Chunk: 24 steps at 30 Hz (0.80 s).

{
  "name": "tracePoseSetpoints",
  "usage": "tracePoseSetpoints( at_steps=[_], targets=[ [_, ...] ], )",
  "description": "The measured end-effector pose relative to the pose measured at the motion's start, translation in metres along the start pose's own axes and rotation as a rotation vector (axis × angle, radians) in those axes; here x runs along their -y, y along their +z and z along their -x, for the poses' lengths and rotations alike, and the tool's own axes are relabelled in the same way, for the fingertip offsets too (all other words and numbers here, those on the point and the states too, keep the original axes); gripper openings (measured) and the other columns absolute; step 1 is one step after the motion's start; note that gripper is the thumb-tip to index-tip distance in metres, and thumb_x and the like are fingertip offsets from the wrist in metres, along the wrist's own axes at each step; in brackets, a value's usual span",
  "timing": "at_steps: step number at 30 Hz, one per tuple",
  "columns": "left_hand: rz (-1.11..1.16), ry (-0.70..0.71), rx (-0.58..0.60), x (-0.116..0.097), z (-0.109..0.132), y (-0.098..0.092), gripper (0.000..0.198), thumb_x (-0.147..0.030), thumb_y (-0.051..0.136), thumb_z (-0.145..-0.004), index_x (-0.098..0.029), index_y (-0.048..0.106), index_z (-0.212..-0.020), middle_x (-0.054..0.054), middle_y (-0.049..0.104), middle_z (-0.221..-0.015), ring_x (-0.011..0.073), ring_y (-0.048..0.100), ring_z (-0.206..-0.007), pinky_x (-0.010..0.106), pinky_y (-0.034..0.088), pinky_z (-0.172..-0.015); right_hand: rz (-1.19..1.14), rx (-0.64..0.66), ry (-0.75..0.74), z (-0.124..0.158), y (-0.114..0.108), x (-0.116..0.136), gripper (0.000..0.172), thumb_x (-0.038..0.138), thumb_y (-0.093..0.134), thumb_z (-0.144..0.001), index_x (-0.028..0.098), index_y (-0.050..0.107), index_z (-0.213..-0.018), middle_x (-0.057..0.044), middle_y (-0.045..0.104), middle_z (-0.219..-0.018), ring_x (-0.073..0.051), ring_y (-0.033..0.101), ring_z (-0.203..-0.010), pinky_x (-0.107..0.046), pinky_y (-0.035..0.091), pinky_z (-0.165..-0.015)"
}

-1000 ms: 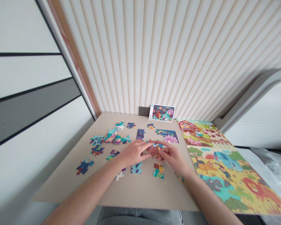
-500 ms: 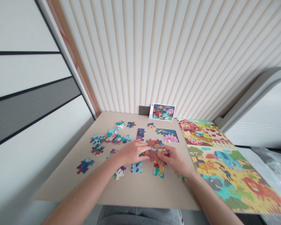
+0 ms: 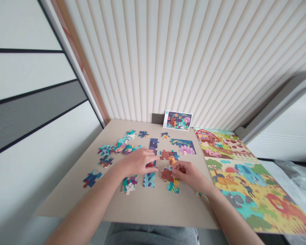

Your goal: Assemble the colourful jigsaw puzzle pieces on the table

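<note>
Over the middle of the table, my left hand (image 3: pixel 139 161) hovers with its fingers apart and nothing in them, partly covering a tall strip of joined puzzle pieces (image 3: pixel 149 180). My right hand (image 3: pixel 185 172) has thumb and forefinger pinched on the right edge of a brown puzzle piece (image 3: pixel 166 174). Just below that piece lies a teal and yellow piece (image 3: pixel 173 186). Above it are joined brown and orange pieces (image 3: pixel 169 156), with a gap of bare table between. A joined blue and purple corner section (image 3: pixel 186 146) lies farther back on the right.
Several loose pieces lie at the left, among them a blue one (image 3: pixel 92 178) and a teal cluster (image 3: pixel 123 144). A picture card (image 3: pixel 177 120) leans on the back wall. Two finished puzzles (image 3: pixel 223 144) (image 3: pixel 255 194) cover the right side.
My left hand has moved left, away from the brown pieces, and its fingers have spread. The lower brown piece now sits apart from the upper ones, my right hand still at it.
</note>
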<state>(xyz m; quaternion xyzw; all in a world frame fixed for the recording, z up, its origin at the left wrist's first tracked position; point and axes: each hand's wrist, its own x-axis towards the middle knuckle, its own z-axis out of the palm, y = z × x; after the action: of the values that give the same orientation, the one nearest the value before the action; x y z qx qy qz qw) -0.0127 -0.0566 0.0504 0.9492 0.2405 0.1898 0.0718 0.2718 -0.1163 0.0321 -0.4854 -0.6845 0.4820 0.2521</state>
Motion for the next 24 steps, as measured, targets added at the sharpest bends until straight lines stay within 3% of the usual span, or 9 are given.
tracePoseSetpoints(
  at_steps=[4,8,13,24],
  targets=[
    [-0.184,-0.213,-0.164,0.031,0.011,-0.012,0.022,-0.03,0.05,-0.103,-0.02,0.07,-0.101,0.005,0.073,-0.094,0.0211,0.067,-0.091,0.037,0.047,-0.091,-0.007,-0.115,-0.062,-0.003,-0.005,-0.004,0.036,0.055,0.058,-0.095,0.019,0.061,-0.088,0.0,0.062,-0.075,-0.013,0.052,-0.065,-0.025,0.039,-0.059],
    [-0.252,-0.243,-0.19,0.046,0.015,-0.005,0.023,-0.022,0.049,-0.101,-0.02,0.071,-0.096,0.005,0.073,-0.091,0.0212,0.067,-0.092,0.037,0.047,-0.092,-0.076,-0.183,-0.081,-0.008,-0.005,-0.003,0.037,0.057,0.056,-0.096,0.02,0.056,-0.089,-0.001,0.065,-0.077,-0.013,0.054,-0.067,-0.026,0.04,-0.061],
    [-0.268,-0.215,-0.134,0.037,0.011,0.002,0.022,-0.022,0.05,-0.101,-0.02,0.071,-0.096,0.004,0.072,-0.089,0.0209,0.067,-0.089,0.037,0.047,-0.089,-0.167,-0.217,-0.056,-0.015,-0.003,-0.007,0.042,0.062,0.06,-0.092,0.02,0.058,-0.092,0.001,0.063,-0.07,-0.014,0.054,-0.061,-0.027,0.042,-0.06],
    [-0.243,-0.18,-0.077,0.021,0.003,0.004,0.024,-0.027,0.052,-0.102,-0.02,0.071,-0.089,0.004,0.072,-0.086,0.0195,0.066,-0.084,0.034,0.045,-0.084,-0.139,-0.273,-0.036,-0.017,-0.001,-0.008,0.042,0.06,0.065,-0.089,0.019,0.063,-0.096,0.003,0.059,-0.065,-0.013,0.053,-0.057,-0.026,0.04,-0.056]
  ],
)
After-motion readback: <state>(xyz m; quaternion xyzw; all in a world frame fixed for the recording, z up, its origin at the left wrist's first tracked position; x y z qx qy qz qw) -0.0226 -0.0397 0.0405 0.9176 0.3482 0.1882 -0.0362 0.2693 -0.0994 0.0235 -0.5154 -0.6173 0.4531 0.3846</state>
